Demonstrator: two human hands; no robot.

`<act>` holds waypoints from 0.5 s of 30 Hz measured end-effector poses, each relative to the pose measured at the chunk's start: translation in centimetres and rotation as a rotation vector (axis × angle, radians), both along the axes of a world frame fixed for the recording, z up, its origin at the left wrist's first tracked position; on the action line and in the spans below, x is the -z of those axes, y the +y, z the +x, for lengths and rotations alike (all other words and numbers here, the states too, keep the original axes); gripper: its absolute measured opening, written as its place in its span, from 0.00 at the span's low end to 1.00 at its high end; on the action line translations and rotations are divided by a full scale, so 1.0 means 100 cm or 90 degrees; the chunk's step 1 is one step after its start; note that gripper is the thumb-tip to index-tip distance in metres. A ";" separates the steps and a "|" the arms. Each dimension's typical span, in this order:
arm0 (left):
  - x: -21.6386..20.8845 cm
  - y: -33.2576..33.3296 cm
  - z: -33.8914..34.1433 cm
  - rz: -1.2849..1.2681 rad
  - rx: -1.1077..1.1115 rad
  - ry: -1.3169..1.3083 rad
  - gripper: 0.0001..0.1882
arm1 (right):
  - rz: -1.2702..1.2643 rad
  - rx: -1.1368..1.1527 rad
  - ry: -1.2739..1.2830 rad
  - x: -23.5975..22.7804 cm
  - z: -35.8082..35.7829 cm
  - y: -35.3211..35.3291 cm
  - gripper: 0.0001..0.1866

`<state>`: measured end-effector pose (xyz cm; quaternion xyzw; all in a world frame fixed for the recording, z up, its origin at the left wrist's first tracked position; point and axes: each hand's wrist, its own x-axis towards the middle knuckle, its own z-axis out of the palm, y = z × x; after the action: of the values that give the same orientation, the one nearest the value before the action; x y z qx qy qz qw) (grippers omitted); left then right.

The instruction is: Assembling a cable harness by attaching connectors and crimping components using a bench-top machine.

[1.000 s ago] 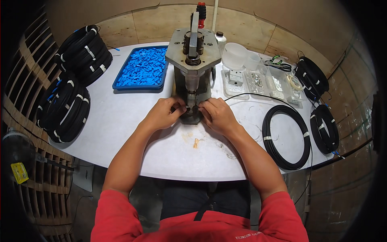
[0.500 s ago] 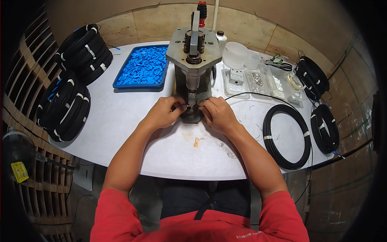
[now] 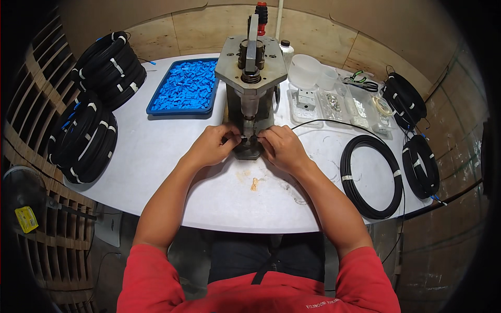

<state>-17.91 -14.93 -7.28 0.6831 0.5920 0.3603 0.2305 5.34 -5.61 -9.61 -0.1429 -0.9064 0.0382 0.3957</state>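
A metal bench press (image 3: 227, 65) stands upright in the middle of the table, its ram (image 3: 249, 101) pointing down. At its lower end, my left hand (image 3: 211, 146) reaches in from the left with fingers pinched. Whatever lies between those fingertips is too small to make out. Opposite it, my right hand (image 3: 284, 147) pinches the end of a thin black cable (image 3: 334, 120) close under the ram. That cable arches rightward from the hand towards a loose black coil (image 3: 346, 167) lying flat on the table. The fingers partly hide the die area.
Left of the press sits a blue tray (image 3: 151, 111) filled with small blue pieces. Bundled black coils (image 3: 83, 141) are stacked at the far left, more coils (image 3: 420, 167) at the right. Clear containers (image 3: 304, 70), a grey block (image 3: 306, 99) and pliers (image 3: 360, 83) occupy the back right.
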 end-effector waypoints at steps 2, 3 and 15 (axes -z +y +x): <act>0.002 0.000 -0.002 0.004 0.004 -0.001 0.12 | 0.000 0.000 -0.002 -0.001 0.000 0.000 0.05; 0.003 0.000 -0.002 0.006 0.005 -0.005 0.12 | 0.001 -0.002 0.001 -0.001 -0.001 -0.001 0.05; -0.002 0.000 0.000 -0.029 -0.011 0.019 0.13 | 0.006 -0.006 0.008 -0.001 0.000 0.000 0.05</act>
<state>-17.91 -14.92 -7.10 0.6782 0.6091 0.3382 0.2339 5.33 -5.65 -9.46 -0.1365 -0.9049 0.0363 0.4016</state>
